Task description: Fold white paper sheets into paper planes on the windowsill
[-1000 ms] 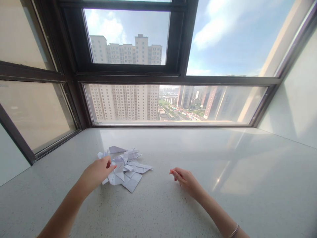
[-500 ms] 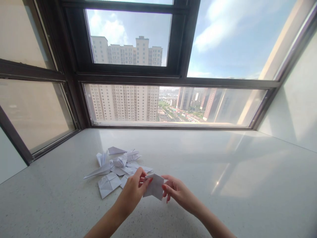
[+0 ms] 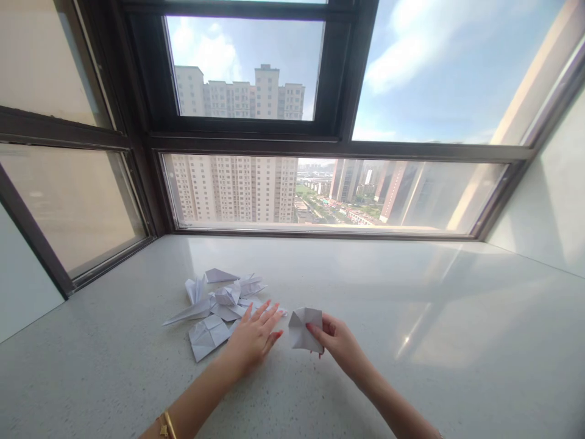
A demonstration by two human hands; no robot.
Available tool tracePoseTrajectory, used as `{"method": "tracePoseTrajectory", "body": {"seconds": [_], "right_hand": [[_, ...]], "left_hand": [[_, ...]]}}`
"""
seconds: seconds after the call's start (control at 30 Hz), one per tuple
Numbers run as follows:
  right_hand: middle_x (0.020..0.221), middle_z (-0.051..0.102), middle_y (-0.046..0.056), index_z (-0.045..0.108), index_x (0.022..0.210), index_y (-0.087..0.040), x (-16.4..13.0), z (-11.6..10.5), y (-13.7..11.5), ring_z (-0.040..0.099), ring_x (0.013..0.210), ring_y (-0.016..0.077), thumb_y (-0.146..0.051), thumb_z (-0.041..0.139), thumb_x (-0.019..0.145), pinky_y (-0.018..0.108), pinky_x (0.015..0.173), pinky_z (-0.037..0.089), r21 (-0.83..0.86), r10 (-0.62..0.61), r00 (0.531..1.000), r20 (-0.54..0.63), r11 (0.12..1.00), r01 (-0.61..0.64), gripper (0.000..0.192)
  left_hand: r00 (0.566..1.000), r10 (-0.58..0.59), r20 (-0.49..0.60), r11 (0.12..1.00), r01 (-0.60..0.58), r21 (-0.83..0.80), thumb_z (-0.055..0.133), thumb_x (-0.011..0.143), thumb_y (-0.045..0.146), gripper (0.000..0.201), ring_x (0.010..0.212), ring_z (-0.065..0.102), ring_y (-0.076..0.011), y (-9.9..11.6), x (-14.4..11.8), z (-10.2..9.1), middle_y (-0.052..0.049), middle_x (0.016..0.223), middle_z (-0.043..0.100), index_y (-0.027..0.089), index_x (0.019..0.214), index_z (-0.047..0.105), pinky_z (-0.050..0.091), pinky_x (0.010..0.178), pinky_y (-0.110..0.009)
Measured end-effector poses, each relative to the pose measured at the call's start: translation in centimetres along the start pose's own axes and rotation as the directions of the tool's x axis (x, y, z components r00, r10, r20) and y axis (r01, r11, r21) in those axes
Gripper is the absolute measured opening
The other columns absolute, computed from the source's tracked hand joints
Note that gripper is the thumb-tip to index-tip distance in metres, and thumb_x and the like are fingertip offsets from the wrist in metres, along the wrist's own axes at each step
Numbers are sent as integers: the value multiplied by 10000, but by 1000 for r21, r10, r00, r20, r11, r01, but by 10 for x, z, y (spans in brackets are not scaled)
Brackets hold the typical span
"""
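My right hand point(image 3: 339, 342) pinches a folded white paper piece point(image 3: 304, 327) and holds it just above the pale stone sill point(image 3: 411, 341). My left hand point(image 3: 255, 338) is spread with fingers apart, flat over the near edge of a pile of folded white papers point(image 3: 219, 302). It holds nothing. The pile holds several creased shapes, among them a long pointed one point(image 3: 183, 314) and a squarish creased sheet point(image 3: 208, 335) at its near left.
The wide speckled sill runs to a dark-framed window point(image 3: 320, 146) at the back, with high-rise buildings outside. A side pane point(image 3: 68, 207) closes off the left, and a pale wall point(image 3: 543, 201) the right. A gold bangle point(image 3: 165, 425) sits on my left wrist.
My left hand took a folded paper from the pile and brought it to the middle. It then let go and spread open, while my right hand now holds the paper alone.
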State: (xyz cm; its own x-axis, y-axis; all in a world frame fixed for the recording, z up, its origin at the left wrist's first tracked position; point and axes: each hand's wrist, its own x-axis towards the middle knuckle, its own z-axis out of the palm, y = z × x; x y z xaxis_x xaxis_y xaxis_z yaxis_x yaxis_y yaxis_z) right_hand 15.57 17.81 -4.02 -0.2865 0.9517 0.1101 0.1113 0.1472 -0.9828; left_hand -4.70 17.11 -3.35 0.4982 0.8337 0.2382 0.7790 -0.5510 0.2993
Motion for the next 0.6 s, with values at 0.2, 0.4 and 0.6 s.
{"method": "tracePoseTrajectory", "body": {"seconds": [0.2, 0.4, 0.6], "right_hand": [[504, 510, -32, 576, 728, -138, 50, 42, -28, 465, 390, 89, -528, 514, 680, 206, 348, 371, -74, -47, 993, 106, 996, 55, 397], [518, 536, -15, 590, 744, -140, 99, 94, -54, 493, 417, 94, -418, 526, 738, 209, 393, 393, -208, -31, 982, 188, 976, 70, 284], [894, 578, 74, 548, 1016, -157, 87, 72, -47, 529, 668, 134, -306, 546, 742, 253, 543, 440, -349, -71, 991, 110, 931, 105, 312]], "left_hand": [[999, -41, 1, 970, 39, 239, 198, 883, 404, 450, 1148, 434, -252, -13, -4, 14, -92, 1157, 576, 208, 1164, 489, 234, 977, -531], [996, -84, 19, 970, 78, 230, 199, 868, 458, 509, 1213, 355, -270, -9, -7, 10, -94, 1293, 453, 185, 1228, 433, 271, 973, -515], [988, -125, 88, 969, 103, 226, 164, 847, 522, 580, 1270, 245, -273, -22, -12, 2, -87, 1354, 361, 191, 1271, 380, 222, 991, -538]]}}
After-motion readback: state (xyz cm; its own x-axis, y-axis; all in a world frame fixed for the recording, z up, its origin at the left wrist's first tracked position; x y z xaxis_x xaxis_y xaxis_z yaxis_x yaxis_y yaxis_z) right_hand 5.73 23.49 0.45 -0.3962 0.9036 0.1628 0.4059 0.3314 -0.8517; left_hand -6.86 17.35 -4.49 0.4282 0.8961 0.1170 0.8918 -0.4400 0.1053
